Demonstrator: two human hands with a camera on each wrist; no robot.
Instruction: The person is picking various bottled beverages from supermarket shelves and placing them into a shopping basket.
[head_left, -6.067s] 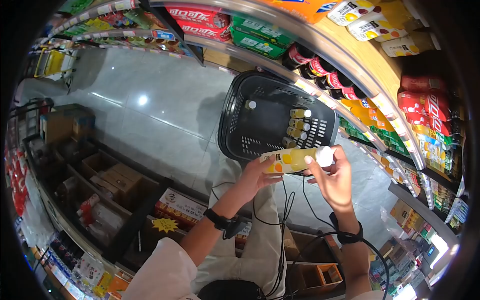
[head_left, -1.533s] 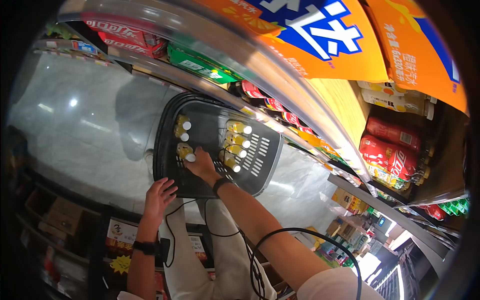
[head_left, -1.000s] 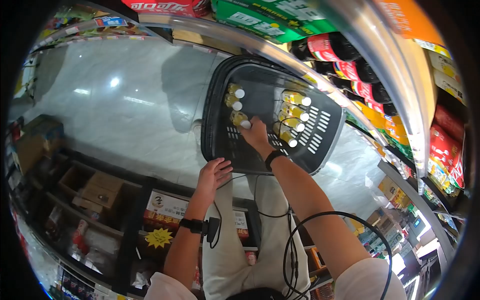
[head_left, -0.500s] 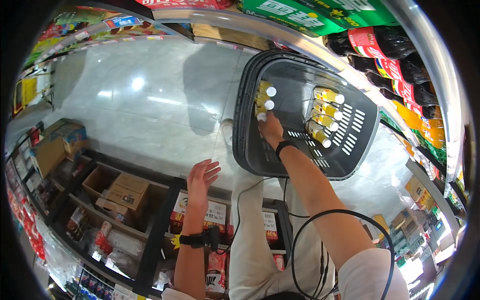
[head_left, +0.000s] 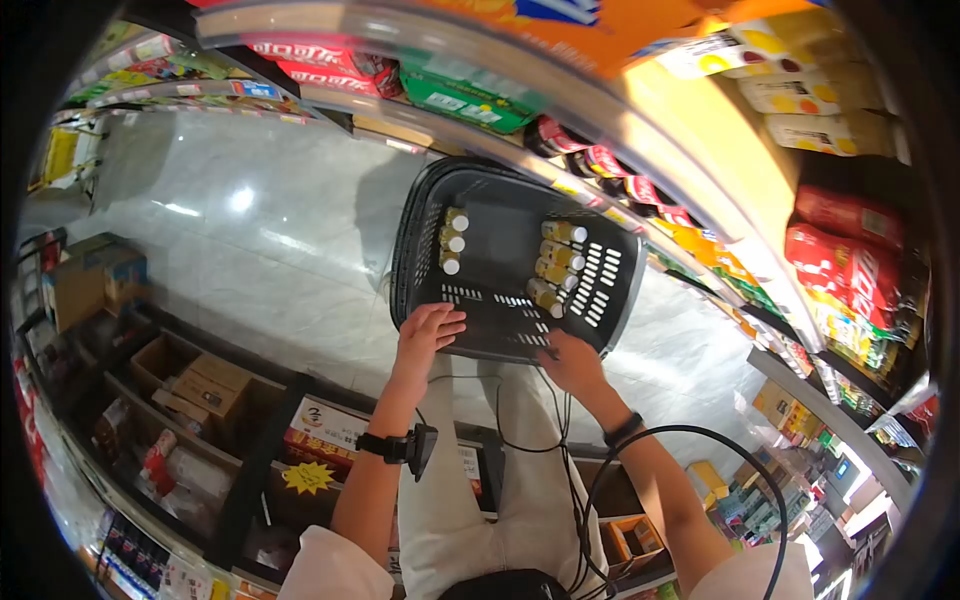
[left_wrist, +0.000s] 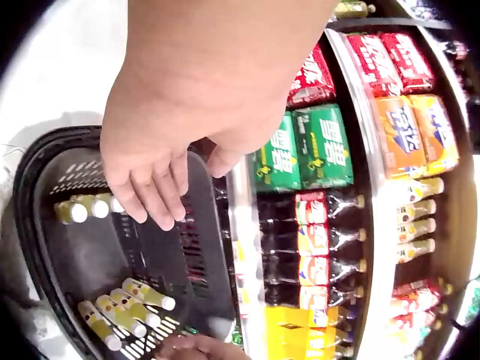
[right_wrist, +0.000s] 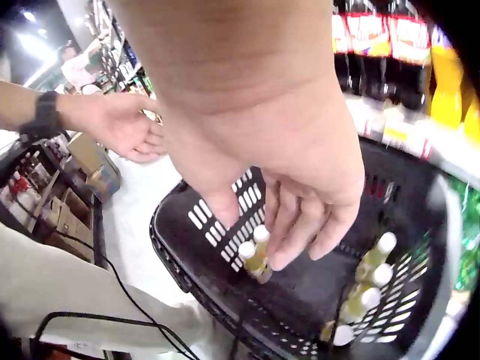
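- Seven bottles point(head_left: 556, 265) stood in the black basket point(head_left: 415, 225).
- I saw my left hand point(head_left: 428, 330) and right hand point(head_left: 572, 362) apart, fingers loose, empty, at its near rim.

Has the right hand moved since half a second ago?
Yes. The right hand has pulled back from the bottles inside the basket to its near rim.

bottles point(head_left: 553, 262) in basket point(head_left: 620, 300), shelves point(head_left: 700, 200) behind
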